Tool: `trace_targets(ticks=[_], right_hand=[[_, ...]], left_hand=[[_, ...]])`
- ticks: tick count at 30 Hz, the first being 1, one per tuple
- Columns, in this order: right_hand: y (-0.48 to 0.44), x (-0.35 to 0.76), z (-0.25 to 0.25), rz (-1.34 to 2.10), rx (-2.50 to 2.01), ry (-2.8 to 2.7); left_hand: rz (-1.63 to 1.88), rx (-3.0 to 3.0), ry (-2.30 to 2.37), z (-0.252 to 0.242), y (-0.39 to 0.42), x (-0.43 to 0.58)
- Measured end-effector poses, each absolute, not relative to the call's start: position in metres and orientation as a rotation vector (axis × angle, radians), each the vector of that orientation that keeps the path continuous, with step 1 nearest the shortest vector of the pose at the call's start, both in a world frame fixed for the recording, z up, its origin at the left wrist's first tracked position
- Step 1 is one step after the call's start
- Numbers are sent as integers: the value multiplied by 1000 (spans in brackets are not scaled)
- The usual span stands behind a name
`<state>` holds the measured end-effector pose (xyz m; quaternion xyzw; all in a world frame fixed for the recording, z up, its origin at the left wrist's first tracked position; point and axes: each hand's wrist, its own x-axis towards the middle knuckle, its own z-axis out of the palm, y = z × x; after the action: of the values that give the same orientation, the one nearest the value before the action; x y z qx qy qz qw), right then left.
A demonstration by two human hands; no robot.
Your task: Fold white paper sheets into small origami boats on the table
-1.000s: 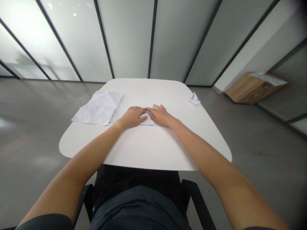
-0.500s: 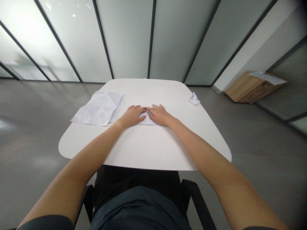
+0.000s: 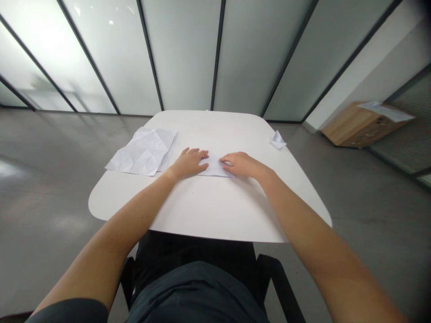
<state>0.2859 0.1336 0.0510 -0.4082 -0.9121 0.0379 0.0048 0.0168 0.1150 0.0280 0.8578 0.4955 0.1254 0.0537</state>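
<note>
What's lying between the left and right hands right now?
In the head view, a folded sheet of white paper lies between the left hand and the right hand, on the white table.

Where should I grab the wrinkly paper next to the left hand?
Probably pinch the front left corner of the crumpled paper sheet, coming from the side nearest the person. It lies almost flat on the white table, so that free corner gives fingers an edge to catch, and it stays clear of the left hand.
</note>
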Motion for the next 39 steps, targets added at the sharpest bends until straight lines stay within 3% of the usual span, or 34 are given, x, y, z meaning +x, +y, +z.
trace_targets(ticks=[8,17,26,39], right_hand=[[114,292,78,191,-1424,-2883],[123,281,61,-133,-1148,-2880],[117,262,46,65,-888,-2833],[122,269,38,83,-1117,-2787]], left_hand=[[397,2630,1499,24,116,15],[484,2727,1486,15,116,14],[530,2861,1516,27,108,17],[419,2852,1455,36,106,6]])
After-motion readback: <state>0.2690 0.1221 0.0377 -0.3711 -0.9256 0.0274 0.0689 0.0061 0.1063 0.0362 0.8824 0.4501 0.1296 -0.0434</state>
